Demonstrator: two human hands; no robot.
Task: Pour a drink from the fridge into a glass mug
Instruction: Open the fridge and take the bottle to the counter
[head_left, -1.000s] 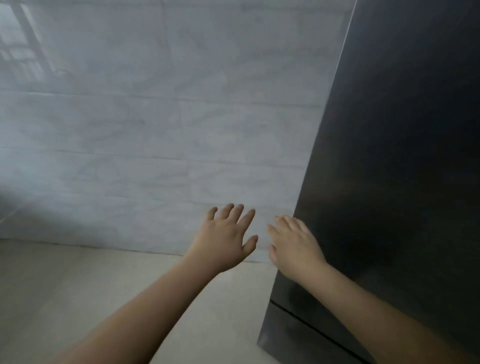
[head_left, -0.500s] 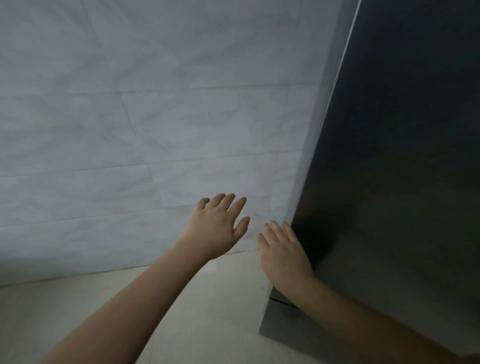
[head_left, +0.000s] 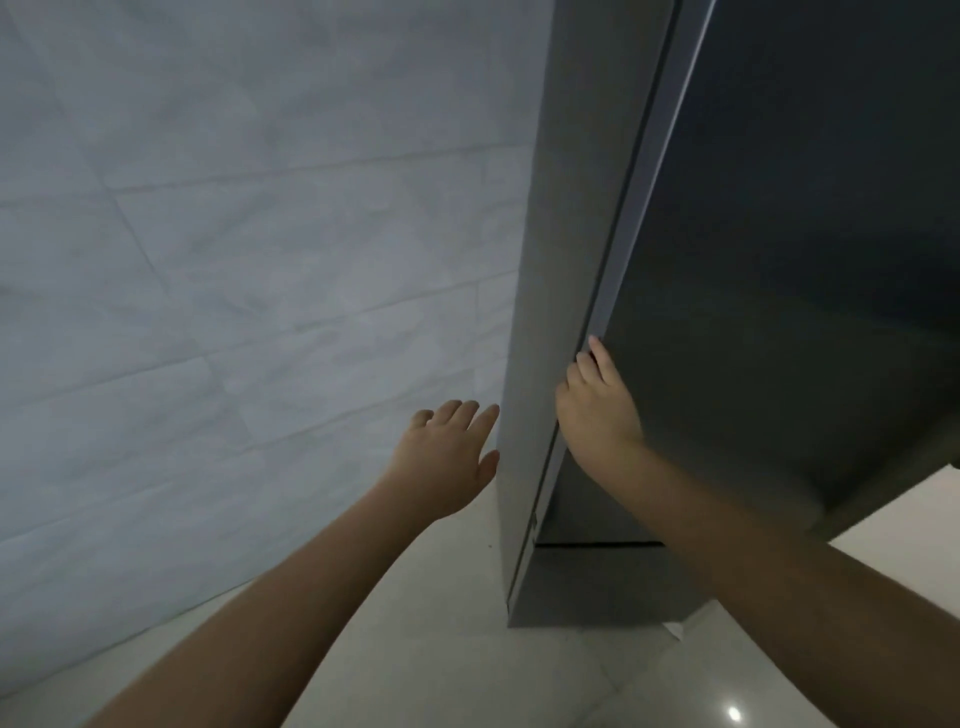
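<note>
A tall dark fridge fills the right side of the head view. Its grey side panel (head_left: 566, 260) faces me and its dark upper door (head_left: 789, 260) is slightly ajar. My right hand (head_left: 597, 410) has its fingers curled around the door's left edge. To the left of the fridge's side, my left hand (head_left: 447, 457) hovers with its fingers spread and holds nothing. A seam low on the fridge separates the upper door from a lower door (head_left: 597, 582). No drink or glass mug is in sight.
A pale marble-tiled wall (head_left: 234, 260) stands on the left. A light glossy floor (head_left: 441, 649) runs below the hands and around the fridge's base.
The view has swung, so the fridge's side panel shows. My right hand rose from flat on the door's front and hooked its left edge; the door has started to swing out.
</note>
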